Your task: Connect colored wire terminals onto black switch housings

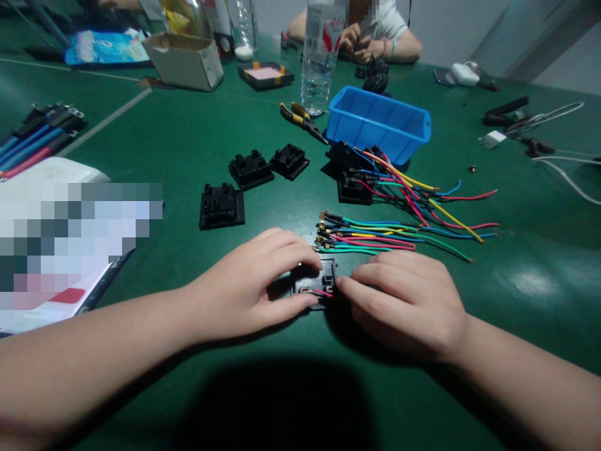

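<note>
My left hand (267,275) grips a small black plastic socket module (323,264) on the green table, thumb at the near edge and fingers at the far edge. Metal terminals show inside it, and a red wire (322,292) runs from one of them toward my right hand (404,294). The right fingers are curled together at the module's right side, where the wire disappears under them; their tips are partly hidden. Just beyond lies a bundle of coloured wires (370,235) with metal terminals on their left ends.
Several black modules (221,205) lie ahead, some wired (354,188). Behind them are yellow-handled pliers (303,120), a blue bin (378,122) and a clear bottle (317,69). A phone-like device (70,294) is at left. Another person's hands (366,47) work across the table.
</note>
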`<state>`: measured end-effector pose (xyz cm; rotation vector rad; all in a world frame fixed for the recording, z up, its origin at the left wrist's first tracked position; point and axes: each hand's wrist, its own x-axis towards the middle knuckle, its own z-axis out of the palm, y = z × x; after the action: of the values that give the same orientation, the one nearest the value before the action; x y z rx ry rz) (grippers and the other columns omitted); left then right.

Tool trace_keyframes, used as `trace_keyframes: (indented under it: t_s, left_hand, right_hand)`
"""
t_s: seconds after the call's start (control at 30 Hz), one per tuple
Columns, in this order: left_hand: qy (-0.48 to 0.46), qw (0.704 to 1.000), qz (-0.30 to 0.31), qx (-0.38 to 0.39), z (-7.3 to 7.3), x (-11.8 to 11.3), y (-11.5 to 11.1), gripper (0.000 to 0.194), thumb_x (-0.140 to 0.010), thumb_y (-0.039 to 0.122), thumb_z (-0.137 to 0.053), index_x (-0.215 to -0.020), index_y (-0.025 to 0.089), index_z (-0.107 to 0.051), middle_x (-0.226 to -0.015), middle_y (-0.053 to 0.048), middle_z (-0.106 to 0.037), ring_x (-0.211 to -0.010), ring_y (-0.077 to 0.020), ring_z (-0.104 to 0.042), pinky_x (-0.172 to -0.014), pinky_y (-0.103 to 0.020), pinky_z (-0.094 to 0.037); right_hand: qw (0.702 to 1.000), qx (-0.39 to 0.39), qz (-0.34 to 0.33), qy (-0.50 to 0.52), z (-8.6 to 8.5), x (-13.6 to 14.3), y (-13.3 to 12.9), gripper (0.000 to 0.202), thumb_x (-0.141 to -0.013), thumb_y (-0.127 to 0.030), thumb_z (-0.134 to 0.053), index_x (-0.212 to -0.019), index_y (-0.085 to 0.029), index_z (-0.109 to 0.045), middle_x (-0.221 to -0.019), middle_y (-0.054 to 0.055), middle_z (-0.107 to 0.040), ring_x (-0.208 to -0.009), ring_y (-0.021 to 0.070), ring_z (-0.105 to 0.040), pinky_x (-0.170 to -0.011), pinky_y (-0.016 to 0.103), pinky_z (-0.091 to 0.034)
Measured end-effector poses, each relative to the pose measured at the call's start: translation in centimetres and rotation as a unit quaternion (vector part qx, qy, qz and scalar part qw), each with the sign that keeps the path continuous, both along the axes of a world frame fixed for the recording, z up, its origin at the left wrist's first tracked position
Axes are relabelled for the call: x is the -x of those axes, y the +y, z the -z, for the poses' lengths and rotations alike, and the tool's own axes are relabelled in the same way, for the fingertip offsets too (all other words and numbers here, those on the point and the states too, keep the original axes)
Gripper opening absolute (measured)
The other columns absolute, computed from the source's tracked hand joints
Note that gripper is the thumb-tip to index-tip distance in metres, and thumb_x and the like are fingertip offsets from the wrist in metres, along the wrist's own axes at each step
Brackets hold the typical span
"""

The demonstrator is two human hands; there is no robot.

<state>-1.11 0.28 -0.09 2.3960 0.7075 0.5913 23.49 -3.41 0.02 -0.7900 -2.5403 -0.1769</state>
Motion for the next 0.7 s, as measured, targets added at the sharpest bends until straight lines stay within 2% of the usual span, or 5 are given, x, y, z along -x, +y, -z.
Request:
trace_keyframes:
  t_s: [0.27,0.7]
  left_hand:
    - [0.003,1.0,-0.003,-0.001,0.23,0.07,0.14,0.024,-0.09,0.025,-0.066,-0.11,0.014,-0.061,-0.108,-0.004,-0.063,-0.103,-0.0152,-0.057,-0.091,-0.025,-0.045]
    - [0.007,1.0,0.001,-0.005,0.06,-0.12,0.07,0.02,-0.09,0.025,-0.065,-0.107,0.014,-0.063,-0.105,-0.006,-0.064,-0.101,-0.0168,-0.058,-0.09,-0.027,-0.046]
  right_hand:
    - [1.0,-0.002,-0.016,-0.017,-0.14,0.19,0.04,0.017,-0.09,-0.015,-0.057,-0.098,-0.019,-0.071,-0.081,0.004,-0.071,-0.069,0.0176,-0.058,-0.061,0.032,-0.04]
    - [0.998,0.032,-0.016,-0.051,-0.29,0.27,0.09,0.021,-0.095,-0.017,-0.05,-0.101,-0.022,-0.07,-0.084,0.002,-0.07,-0.067,0.0156,-0.054,-0.059,0.031,-0.036]
